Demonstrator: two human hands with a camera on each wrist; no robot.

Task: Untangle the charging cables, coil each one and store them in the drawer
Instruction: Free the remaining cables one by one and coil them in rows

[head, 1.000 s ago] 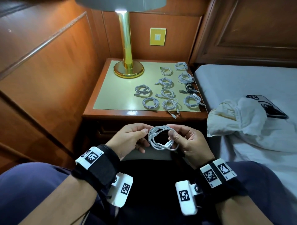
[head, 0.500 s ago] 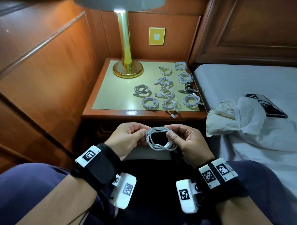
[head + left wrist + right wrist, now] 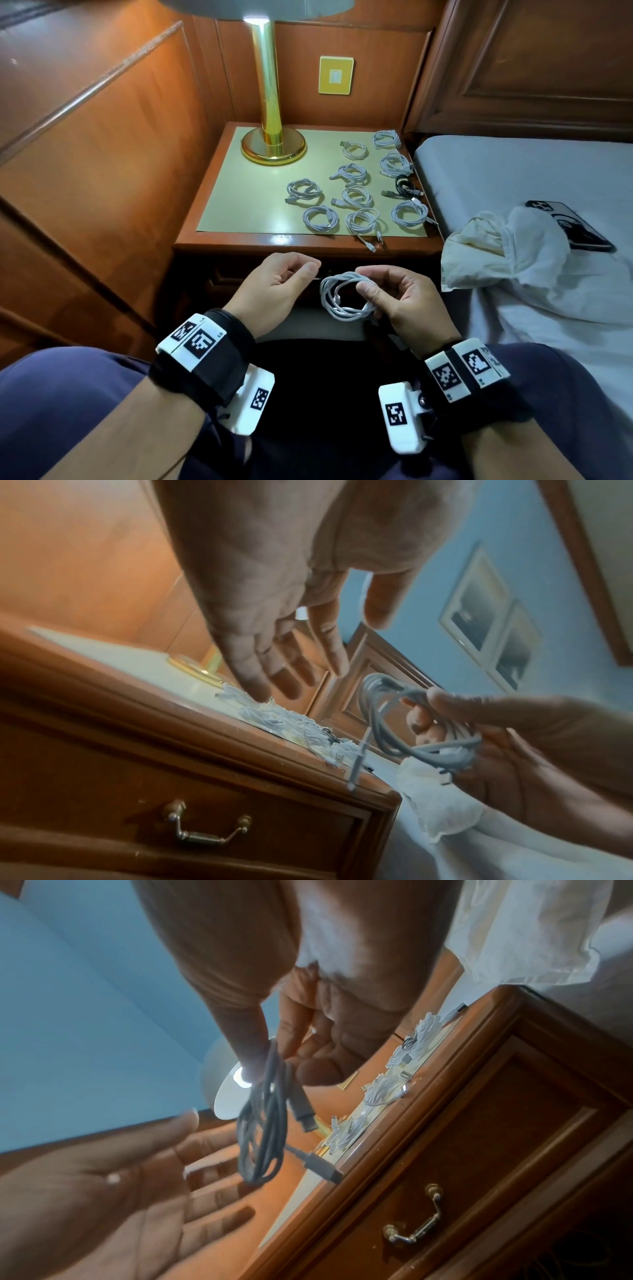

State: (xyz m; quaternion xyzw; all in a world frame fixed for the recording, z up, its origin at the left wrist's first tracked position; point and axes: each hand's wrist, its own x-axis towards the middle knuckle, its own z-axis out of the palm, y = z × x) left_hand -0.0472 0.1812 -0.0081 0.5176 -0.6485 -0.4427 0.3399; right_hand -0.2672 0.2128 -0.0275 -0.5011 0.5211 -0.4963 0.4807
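My right hand (image 3: pixel 371 291) pinches a coiled white cable (image 3: pixel 337 301) between thumb and fingers, held above my lap in front of the nightstand. In the right wrist view the coil (image 3: pixel 263 1131) hangs from the fingertips (image 3: pixel 253 1058) with both plugs dangling. My left hand (image 3: pixel 287 279) hovers just left of the coil, relaxed and holding nothing; its fingers (image 3: pixel 274 674) are spread straight. Several coiled cables (image 3: pixel 356 197), one of them black (image 3: pixel 404 185), lie in rows on the nightstand top (image 3: pixel 246 192). The drawer (image 3: pixel 205 799) below is shut, with its brass handle (image 3: pixel 205 831) hanging down.
A brass lamp (image 3: pixel 272 147) stands at the back left of the nightstand. A wood-panelled wall (image 3: pixel 85 154) runs along the left. To the right is a bed (image 3: pixel 513 171) with a crumpled white cloth (image 3: pixel 513 260) and a phone (image 3: pixel 572 226).
My left hand has let go of the coil and drawn a little to the left, opening. The right hand keeps the coil alone.
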